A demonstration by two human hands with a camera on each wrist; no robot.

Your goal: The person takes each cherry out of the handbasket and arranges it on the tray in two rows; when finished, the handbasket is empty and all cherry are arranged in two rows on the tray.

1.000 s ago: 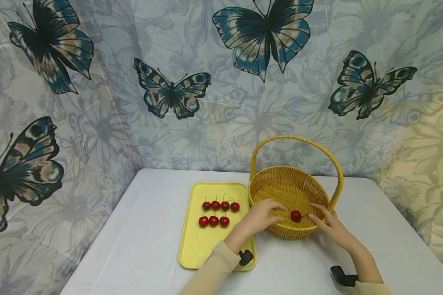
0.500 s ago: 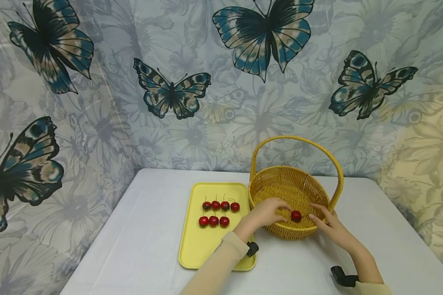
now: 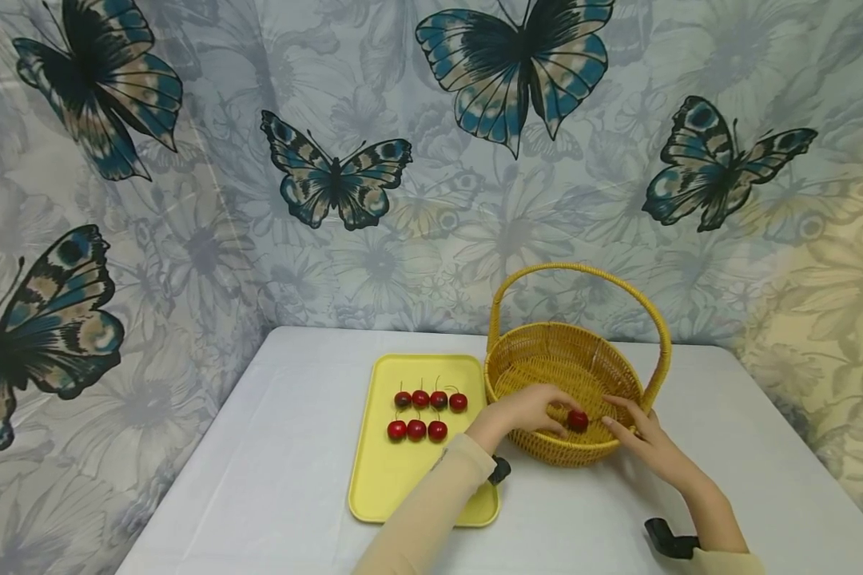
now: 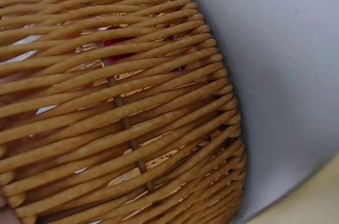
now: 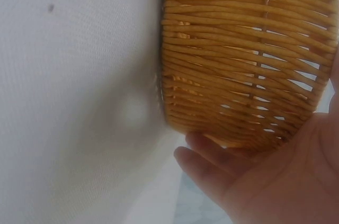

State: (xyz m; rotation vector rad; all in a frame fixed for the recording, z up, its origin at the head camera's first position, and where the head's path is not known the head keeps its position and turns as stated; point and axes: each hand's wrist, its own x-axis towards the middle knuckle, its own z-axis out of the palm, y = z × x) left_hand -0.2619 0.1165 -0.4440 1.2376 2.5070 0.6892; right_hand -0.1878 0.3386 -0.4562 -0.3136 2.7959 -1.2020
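Observation:
A woven yellow-brown basket point(image 3: 546, 335) with a tall arched handle stands on the table, one dark red cherry point(image 3: 578, 421) lying inside near its front. My left hand point(image 3: 535, 407) reaches over the near-left rim, its fingertips at the cherry and its thumb just short of it. Whether those fingers touch the cherry is hard to tell. My right hand point(image 3: 643, 439) holds the basket's right side, thumb over the rim and other fingers outside against the weave point(image 5: 243, 60). Through the weave point(image 4: 122, 107) in the left wrist view, a bit of red shows.
Left of the basket lies a yellow tray point(image 3: 381, 487) bearing several stemmed cherries point(image 3: 417, 431) in two rows. My left forearm crosses the tray's right side. A white cloth covers the table point(image 3: 273, 447). Behind hangs a butterfly-printed curtain point(image 3: 460, 263).
My left hand has moved right and deeper into the basket, from the rim to the cherry. The right hand, basket and tray have stayed in place.

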